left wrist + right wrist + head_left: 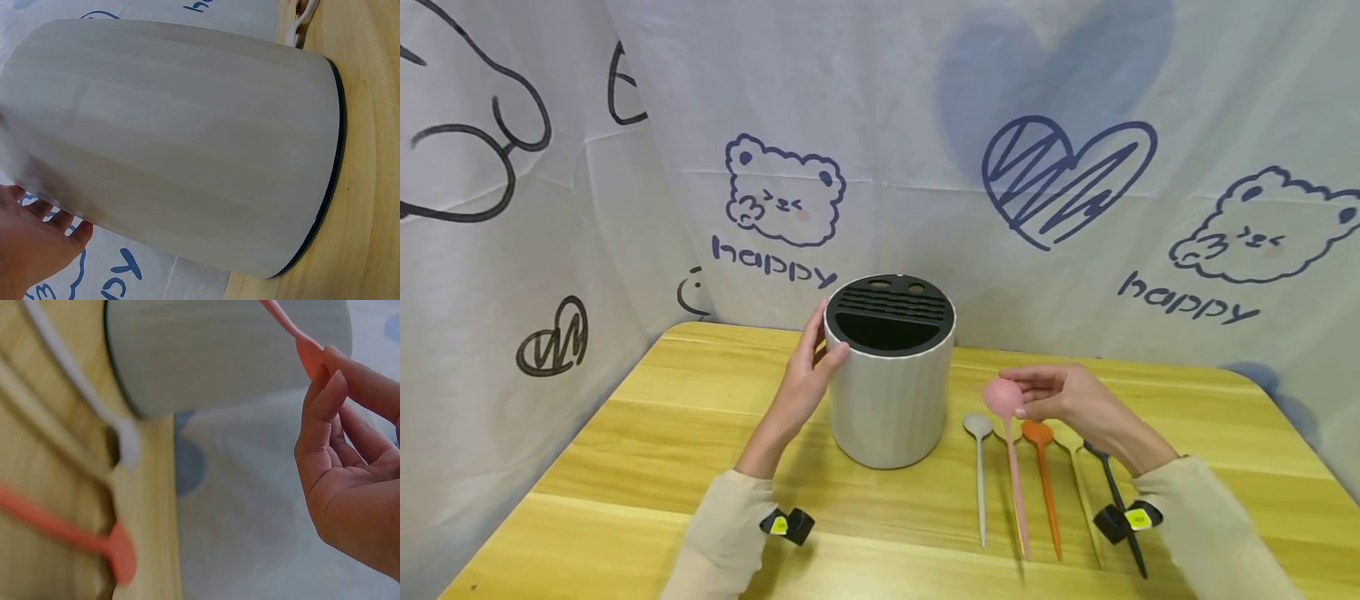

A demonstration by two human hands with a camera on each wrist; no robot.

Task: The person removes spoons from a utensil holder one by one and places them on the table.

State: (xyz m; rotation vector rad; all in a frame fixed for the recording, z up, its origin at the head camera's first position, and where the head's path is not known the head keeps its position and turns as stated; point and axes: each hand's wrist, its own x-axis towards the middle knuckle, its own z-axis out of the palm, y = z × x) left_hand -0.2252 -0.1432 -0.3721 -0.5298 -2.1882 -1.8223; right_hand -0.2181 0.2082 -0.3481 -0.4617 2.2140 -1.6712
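A pink long-handled spoon (1003,398) is pinched by its round bowl in my right hand (1075,404), handle hanging downward. In the right wrist view, thumb and fingertips grip the edge of the pink spoon (307,357). My left hand (805,371) holds the side of a white cylindrical utensil holder (889,408), thumb near the rim and fingers along its left wall. Its black top (891,315) has a wide opening, slats and two small holes. In the left wrist view, fingertips of the left hand (44,244) touch the pale wall of the holder (187,144).
Several spoons lie side by side on the wooden table (700,417), right of the holder: a grey spoon (978,426), an orange spoon (1038,433), a pale yellow spoon (1084,492), a dark spoon (1123,508), and another partly behind the pink one. A printed curtain (910,217) hangs behind.
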